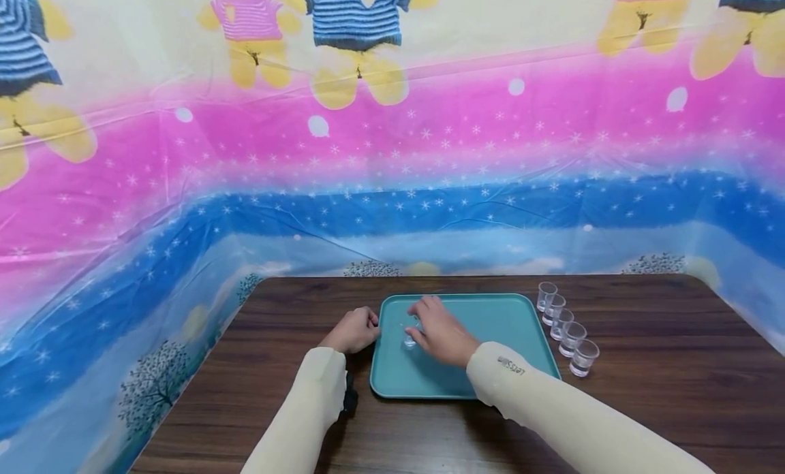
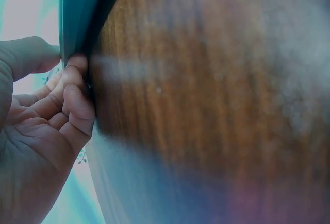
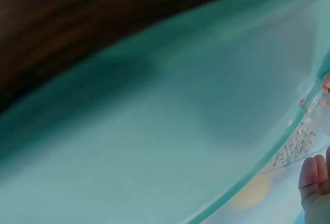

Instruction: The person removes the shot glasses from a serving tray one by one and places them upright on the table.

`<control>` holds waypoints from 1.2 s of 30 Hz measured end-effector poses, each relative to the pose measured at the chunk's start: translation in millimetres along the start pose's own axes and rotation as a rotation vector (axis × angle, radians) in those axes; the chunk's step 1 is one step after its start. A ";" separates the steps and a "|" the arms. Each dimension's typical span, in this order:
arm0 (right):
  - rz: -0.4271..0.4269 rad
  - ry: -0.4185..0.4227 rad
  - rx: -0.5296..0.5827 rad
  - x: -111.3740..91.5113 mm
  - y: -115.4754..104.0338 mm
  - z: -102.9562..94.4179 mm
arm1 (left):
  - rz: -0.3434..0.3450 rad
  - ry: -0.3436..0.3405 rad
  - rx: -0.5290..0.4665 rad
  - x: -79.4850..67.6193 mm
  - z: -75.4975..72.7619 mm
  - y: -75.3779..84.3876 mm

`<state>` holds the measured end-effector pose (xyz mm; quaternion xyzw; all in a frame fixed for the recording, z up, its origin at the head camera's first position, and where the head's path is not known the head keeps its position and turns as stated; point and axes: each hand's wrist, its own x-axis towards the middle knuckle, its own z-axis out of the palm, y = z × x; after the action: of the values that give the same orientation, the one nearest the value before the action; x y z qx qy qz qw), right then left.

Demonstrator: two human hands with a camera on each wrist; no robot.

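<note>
Centre of the head view: teal tray (image 1: 490,324) flat on the dark wood surface (image 1: 644,406). Right hand (image 1: 440,332) over the tray's left part, fingers curled round a small clear cup (image 1: 409,338) standing on the tray. Left hand (image 1: 353,329) at the tray's left edge; in the left wrist view its fingers (image 2: 72,100) are curled against the rim, thumb above. Right of the tray, five clear cups (image 1: 565,328) in a diagonal row, apart from the tray. Printed sheet (image 1: 392,154) fills the upper frame.

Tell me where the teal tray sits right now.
In the head view the tray lies mid-table, the left hand at its left edge, the right hand over it, and a cup row just beside its right edge.
</note>
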<state>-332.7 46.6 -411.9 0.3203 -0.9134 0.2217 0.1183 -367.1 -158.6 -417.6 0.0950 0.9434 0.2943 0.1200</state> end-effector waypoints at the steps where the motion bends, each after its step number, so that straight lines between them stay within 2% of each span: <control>1: 0.003 0.001 0.007 -1.6 1.5 -2.4 | 0.006 -0.002 -0.005 -0.1 -0.1 -0.3; 9: 0.012 -0.014 0.018 -16.3 12.2 -20.2 | 0.027 -0.007 -0.010 -1.4 0.8 -1.4; 23: -0.046 0.040 -0.068 -50.4 42.2 -48.7 | 0.035 -0.009 -0.004 0.2 2.5 -0.2; 31: 0.010 0.042 -0.094 -69.1 54.0 -68.2 | 0.016 -0.007 0.002 0.2 2.0 0.1; 36: 0.012 0.071 -0.112 -82.0 64.9 -77.9 | 0.012 -0.008 0.002 -0.4 1.9 1.2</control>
<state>-305.4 172.9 -394.6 0.2996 -0.9215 0.1819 0.1670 -366.0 -156.7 -418.3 0.1021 0.9425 0.2939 0.1217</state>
